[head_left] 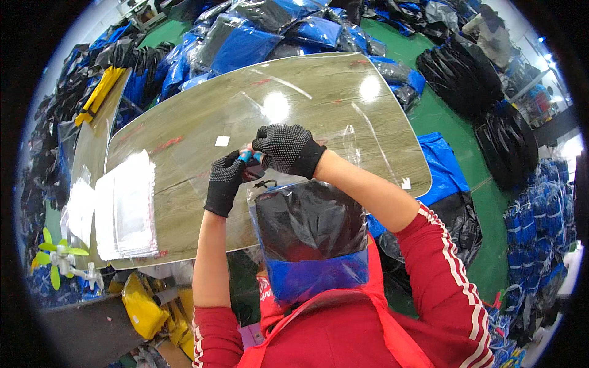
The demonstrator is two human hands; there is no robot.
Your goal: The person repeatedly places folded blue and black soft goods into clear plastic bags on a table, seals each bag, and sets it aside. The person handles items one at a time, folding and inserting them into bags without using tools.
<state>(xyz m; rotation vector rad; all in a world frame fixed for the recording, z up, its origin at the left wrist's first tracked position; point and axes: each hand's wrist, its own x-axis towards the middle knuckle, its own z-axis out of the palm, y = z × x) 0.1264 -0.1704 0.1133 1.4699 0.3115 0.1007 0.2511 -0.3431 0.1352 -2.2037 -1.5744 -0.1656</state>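
Both my hands wear black gloves with pale grip dots and meet above the table's middle. My left hand (pixel 224 179) is closed, its thumb and fingers pinched together beside a small light-blue patch. My right hand (pixel 287 149) is curled shut against the left fingertips. Whatever is between the fingers is too small to tell. Just below them, a clear plastic bag (pixel 313 260) with a folded black and blue item inside rests at the table's near edge, against my body. A short black cord (pixel 265 183) shows at the bag's top.
The wood-patterned table (pixel 196 135) bears a stack of clear plastic bags (pixel 126 208) on the left and a small white square (pixel 221 141). Bagged blue and black bundles (pixel 245 49) pile up beyond it. Black bundles (pixel 457 73) stand on the green floor at right. A small green-bladed fan (pixel 61 254) is at left.
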